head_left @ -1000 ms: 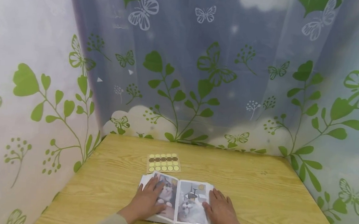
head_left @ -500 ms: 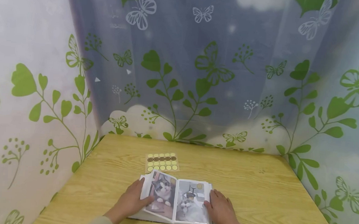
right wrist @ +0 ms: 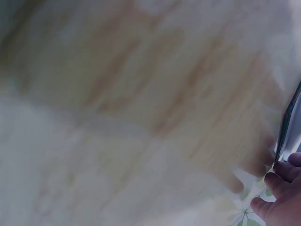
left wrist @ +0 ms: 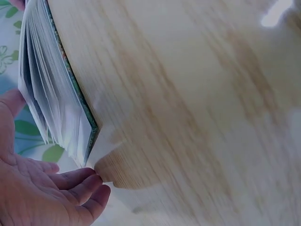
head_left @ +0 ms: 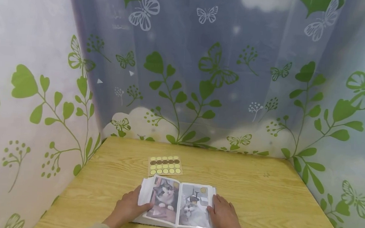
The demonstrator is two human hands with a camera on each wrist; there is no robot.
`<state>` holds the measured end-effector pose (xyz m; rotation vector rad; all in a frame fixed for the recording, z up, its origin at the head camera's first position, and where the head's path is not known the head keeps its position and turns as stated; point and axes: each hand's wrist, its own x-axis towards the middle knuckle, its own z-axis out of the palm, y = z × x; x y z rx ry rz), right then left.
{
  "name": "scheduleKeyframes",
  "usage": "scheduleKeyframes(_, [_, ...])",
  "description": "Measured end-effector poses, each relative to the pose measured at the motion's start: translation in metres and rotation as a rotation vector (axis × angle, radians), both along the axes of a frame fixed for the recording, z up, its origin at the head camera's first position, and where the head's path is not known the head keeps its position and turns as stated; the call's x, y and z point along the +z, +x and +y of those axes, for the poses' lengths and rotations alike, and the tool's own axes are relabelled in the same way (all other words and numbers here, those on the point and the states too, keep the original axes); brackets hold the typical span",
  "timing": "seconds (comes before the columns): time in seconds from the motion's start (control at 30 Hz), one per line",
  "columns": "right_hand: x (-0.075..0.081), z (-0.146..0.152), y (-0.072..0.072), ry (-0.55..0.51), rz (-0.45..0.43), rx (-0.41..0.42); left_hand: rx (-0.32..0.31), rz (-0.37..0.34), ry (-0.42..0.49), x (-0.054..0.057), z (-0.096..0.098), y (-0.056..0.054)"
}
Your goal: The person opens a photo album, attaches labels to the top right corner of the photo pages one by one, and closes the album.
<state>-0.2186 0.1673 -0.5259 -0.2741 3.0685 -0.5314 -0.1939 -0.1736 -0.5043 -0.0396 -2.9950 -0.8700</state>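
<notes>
An open photo album point(head_left: 193, 222) lies on the table, with cat pictures in clear sleeves on both pages. My left hand point(head_left: 129, 205) holds its left side, thumb on the left page and fingers by the outer edge. In the left wrist view the left hand point(left wrist: 51, 193) has its fingertips at the album's corner, and the fanned pages point(left wrist: 51, 89) stand apart above the patterned cover. My right hand point(head_left: 226, 216) holds the right side, thumb on the right page. The right wrist view catches the right hand's fingers point(right wrist: 276, 184) against the dark cover edge point(right wrist: 286, 122).
Behind the album lies a sheet of round stickers point(head_left: 165, 166), yellow with one brown row. The wood-grain table point(head_left: 244, 177) ends at a printed curtain point(head_left: 183, 93) with leaves and butterflies, which also hangs along both sides.
My left hand has slid left off the picture to the album's left edge, uncovering the cat photo. The left page lifted a little, then settled lower. My right hand has barely moved.
</notes>
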Motion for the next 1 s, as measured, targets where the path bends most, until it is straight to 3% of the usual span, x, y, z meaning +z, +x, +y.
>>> scheduleKeyframes(0.17, [0.0012,-0.0013,0.0008,0.008,0.014,0.001,-0.004,0.037,-0.017,-0.0017,0.0005,-0.0003])
scheduleKeyframes(0.33, [0.0029,-0.0025,0.0016,-0.005,0.037,0.007,0.007,0.025,-0.044,-0.0064,-0.0001,-0.0031])
scheduleKeyframes(0.57, [0.0033,-0.0040,-0.0015,-0.046,0.000,-0.008,0.001,0.028,-0.001,-0.0047,0.0022,-0.0012])
scheduleKeyframes(0.83, [0.0003,-0.0070,0.0025,-0.062,0.001,0.083,-0.013,0.041,0.055,-0.0057,0.0032,-0.0016])
scheduleKeyframes(1.0, [-0.0003,-0.0088,0.0070,-0.067,0.061,0.136,-0.013,0.058,0.080,-0.0063,0.0028,-0.0032])
